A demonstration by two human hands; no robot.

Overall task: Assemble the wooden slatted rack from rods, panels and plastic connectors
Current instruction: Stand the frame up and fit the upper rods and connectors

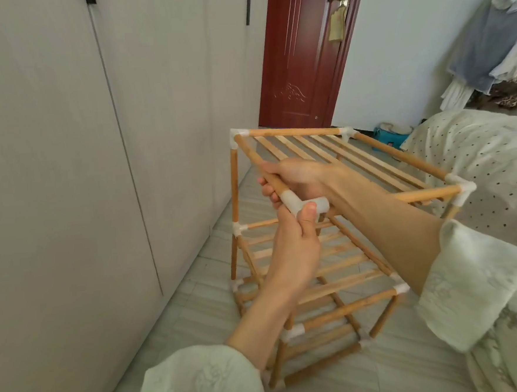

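A wooden slatted rack (333,147) with several tiers stands on the tiled floor, its rods joined by translucent plastic connectors. At the near top corner sits a white connector (305,205). My left hand (297,239) comes up from below and pinches that connector with thumb and fingers. My right hand (292,175) wraps around the top left rod (249,155) just behind the connector. The rod running right from this corner (425,195) reaches the far right connector (463,189). My arms hide the near upright below this corner.
White wardrobe doors (64,148) run along the left, close to the rack. A dark red door (299,55) stands behind it. A bed with a dotted cover (477,156) is on the right. Clothes (500,41) hang at the upper right.
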